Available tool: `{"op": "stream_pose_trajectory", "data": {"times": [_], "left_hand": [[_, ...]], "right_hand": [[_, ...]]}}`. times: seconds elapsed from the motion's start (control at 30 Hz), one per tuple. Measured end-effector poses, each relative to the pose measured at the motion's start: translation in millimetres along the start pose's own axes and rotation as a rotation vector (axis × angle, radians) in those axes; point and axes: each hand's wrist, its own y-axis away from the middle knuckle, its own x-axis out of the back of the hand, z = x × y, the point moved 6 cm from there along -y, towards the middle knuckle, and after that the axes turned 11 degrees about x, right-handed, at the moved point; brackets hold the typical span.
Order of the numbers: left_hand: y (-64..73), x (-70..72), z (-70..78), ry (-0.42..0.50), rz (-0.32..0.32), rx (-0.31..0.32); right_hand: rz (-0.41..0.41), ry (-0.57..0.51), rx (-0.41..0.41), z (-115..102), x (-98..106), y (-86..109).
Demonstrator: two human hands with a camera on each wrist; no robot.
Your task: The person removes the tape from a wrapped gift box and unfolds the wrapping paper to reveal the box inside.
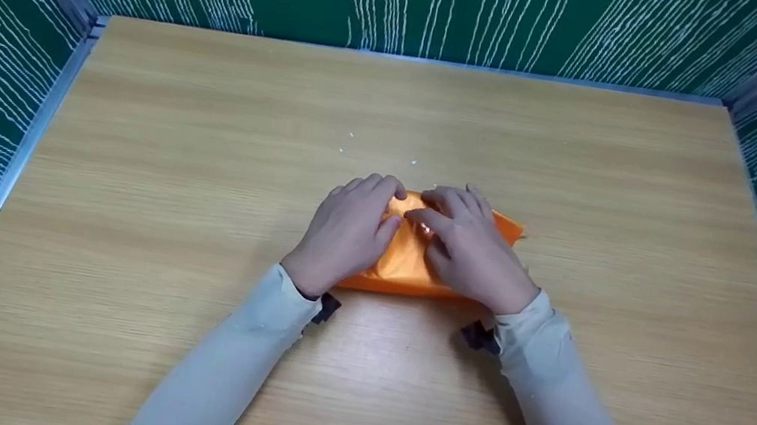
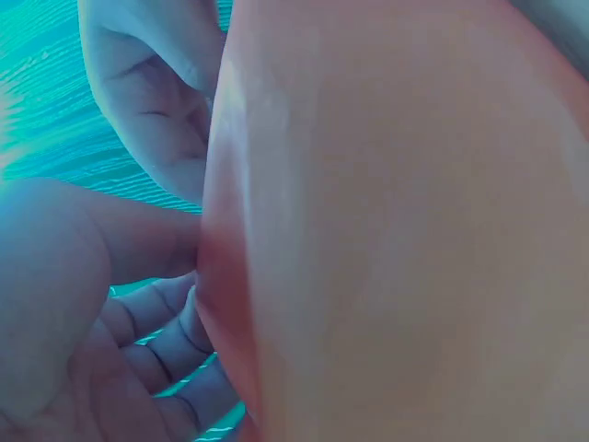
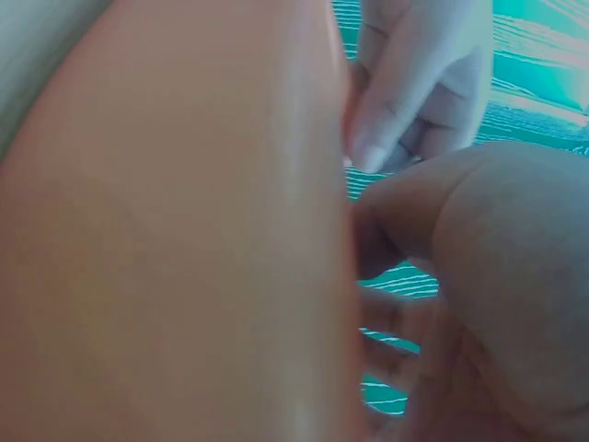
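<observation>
An orange package (image 1: 408,267) with a shiny, creased, sheet-like surface lies on the table in front of the person. Over its left part is the left hand (image 1: 349,227), thumb and bent fingers gripping it near the top. From the right, the right hand (image 1: 472,246) reaches over it, gripping with bent fingers and thumb beside a small bright glint. The two hands' fingertips are close together at its middle. A pointed orange corner sticks out past the right hand. Both wrist views show the package's broad side (image 2: 396,230) filling much of the picture, partly hiding the fingers.
The wood-grain table (image 1: 165,171) has a few tiny white bits (image 1: 414,163) beyond the hands. Green panels with white streaks (image 1: 419,2) stand behind and at both sides, edged by bluish strips (image 1: 11,185). Light sleeves (image 1: 225,363) cover both forearms.
</observation>
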Motion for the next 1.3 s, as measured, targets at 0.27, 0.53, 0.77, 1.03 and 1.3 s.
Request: {"op": "stream_pose_trajectory", "data": {"times": [0.27, 0.53, 0.77, 1.03, 1.3], "left_hand": [[0.5, 1.7, 2.9, -0.045, 0.014, -0.045], [1.6, 1.9, 4.7, -0.082, 0.011, -0.094], [4.6, -4.3, 6.2, -0.121, -0.013, -0.176], [5.4, -13.8, 7.5, -0.135, -0.117, -0.179], [5.1, -19.0, 4.9, -0.134, -0.195, -0.189]], "right_hand": [[0.031, -0.013, -0.041, 7.2, 3.3, 0.3], [0.027, 0.011, -0.047, 8.0, 3.3, -1.2], [0.029, 0.005, -0.056, 9.5, 0.5, -0.4], [-0.002, 0.023, -0.086, 12.1, -1.1, -1.2], [-0.012, 0.008, -0.087, 12.3, -1.0, -0.6]]}}
